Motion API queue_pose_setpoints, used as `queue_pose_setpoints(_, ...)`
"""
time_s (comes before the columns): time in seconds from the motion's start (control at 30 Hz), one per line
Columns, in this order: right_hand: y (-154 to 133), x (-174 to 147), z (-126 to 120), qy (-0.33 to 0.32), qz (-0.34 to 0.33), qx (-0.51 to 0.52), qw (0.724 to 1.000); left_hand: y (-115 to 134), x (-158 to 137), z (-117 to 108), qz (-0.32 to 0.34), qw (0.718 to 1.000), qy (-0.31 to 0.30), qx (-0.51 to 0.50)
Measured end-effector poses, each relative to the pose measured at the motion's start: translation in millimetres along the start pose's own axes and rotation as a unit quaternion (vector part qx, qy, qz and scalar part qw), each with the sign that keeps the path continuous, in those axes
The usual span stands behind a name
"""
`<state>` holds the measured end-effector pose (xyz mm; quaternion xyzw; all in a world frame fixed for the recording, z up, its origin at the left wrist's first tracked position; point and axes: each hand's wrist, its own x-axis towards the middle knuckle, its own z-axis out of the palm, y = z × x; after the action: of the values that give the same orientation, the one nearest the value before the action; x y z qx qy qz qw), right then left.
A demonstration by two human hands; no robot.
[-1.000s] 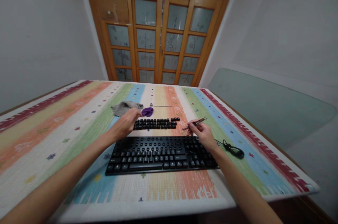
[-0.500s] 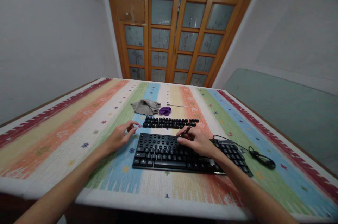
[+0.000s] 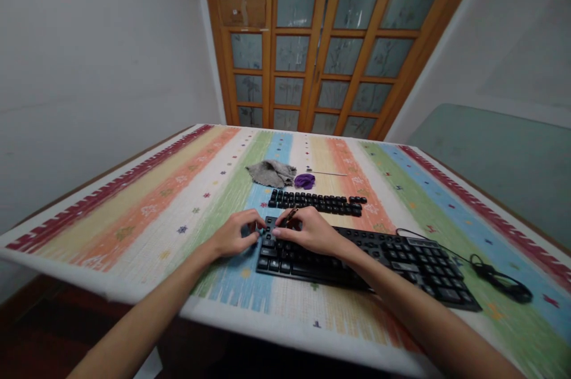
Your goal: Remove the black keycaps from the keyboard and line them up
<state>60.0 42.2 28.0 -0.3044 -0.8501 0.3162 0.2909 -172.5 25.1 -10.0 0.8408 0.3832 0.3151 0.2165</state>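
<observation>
A black computer keyboard [image 3: 307,269] lies on the striped tablecloth, with several keycaps off its upper rows. My left hand [image 3: 236,235] is at its upper left corner, thumb and fingertips bent close together on the edge. Over the upper left keys, my right hand [image 3: 310,230] is closed on a slim dark brown tool [image 3: 291,216], whose kind I cannot make out. Its lower end is hidden by my fingers, close to my left fingertips. Behind the keyboard, loose black keycaps [image 3: 319,203] stand in rows.
A grey cloth [image 3: 271,174], a purple bundle [image 3: 305,181] and a thin rod [image 3: 329,174] lie beyond the keycaps. The keyboard's coiled cable [image 3: 499,281] rests at the right. Past the striped tablecloth [image 3: 147,212] is a wooden glazed door [image 3: 316,46].
My right hand has moved left along the keyboard with the tool. My left hand has come in from beside the keyboard to its corner, its fingers closing. The view has turned left.
</observation>
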Motion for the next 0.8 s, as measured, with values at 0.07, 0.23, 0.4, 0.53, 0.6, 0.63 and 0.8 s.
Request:
queue_pose_setpoints(0.07, -0.9, 0.5, 1.8, 0.002, 0.003, -0.008, 1.000, -0.1, -0.6, -0.9, 0.005, 1.000, -0.008, -0.010)
queue_pose_setpoints(0.23, -1.4, -6.0, 0.2, -0.005, 0.011, -0.011, 1.000, 0.4, -0.8, -1.6, 0.008, 0.999, -0.038, -0.015)
queue_pose_setpoints(0.4, -0.9, -14.2, -2.0, 0.006, 0.026, -0.015, 1.000, 0.2, -0.4, 0.0, -0.008, 0.997, -0.066, -0.035)
queue_pose_setpoints(0.53, 0.6, -16.9, -0.4, 0.024, 0.033, -0.011, 0.999, 0.3, -0.1, 0.4, -0.010, 0.996, -0.070, -0.059)
queue_pose_setpoints(0.6, 1.3, -17.0, 1.8, 0.035, 0.029, -0.010, 0.999, 0.5, 0.3, 0.0, -0.012, 0.995, -0.072, -0.066)
queue_pose_setpoints(0.63, 1.5, -16.8, 3.2, 0.041, 0.026, -0.011, 0.999, 0.5, 0.4, -0.2, -0.013, 0.995, -0.073, -0.069)
queue_pose_setpoints(0.8, 1.1, -13.6, 13.0, 0.055, -0.001, -0.022, 0.998, -0.5, 0.5, 0.4, -0.019, 0.994, -0.075, -0.081)
